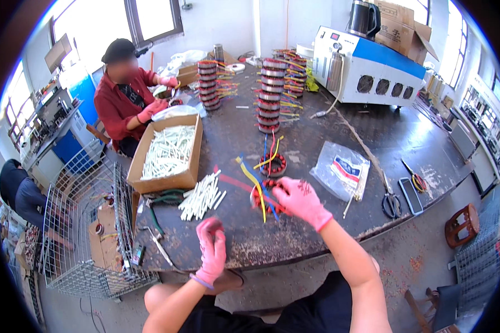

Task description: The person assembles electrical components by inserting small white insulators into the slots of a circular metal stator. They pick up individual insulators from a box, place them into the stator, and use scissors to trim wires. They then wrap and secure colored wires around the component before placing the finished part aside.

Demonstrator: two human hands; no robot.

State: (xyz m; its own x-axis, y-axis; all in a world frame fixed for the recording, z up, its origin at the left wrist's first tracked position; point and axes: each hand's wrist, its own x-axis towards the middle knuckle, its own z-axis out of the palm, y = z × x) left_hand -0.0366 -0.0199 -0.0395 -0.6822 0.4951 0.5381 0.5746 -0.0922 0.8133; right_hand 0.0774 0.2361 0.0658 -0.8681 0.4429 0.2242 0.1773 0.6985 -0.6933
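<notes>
My right hand (303, 202), in a pink glove, is closed on the edge of a motor stator ring (258, 197) wound with red wire. The ring lies on the dark table near its front edge, partly hidden under my fingers. Yellow, blue and red leads (250, 175) stick out from it; the red one is smeared by motion. My left hand (212, 250), gloved too, is raised at the table's edge, apart from the ring. Its fingers are bent and blurred, and whatever they may hold is hidden. Just beyond the ring sits a second stator ring (273, 165) with similar leads.
White sleeve tubes (201, 197) lie loose beside a cardboard box (197, 161) full of them. Stator stacks (271, 94) stand farther back. Scissors (391, 204), a phone (410, 196) and a plastic bag (328, 166) lie right. A co-worker (116, 100) sits at the far left.
</notes>
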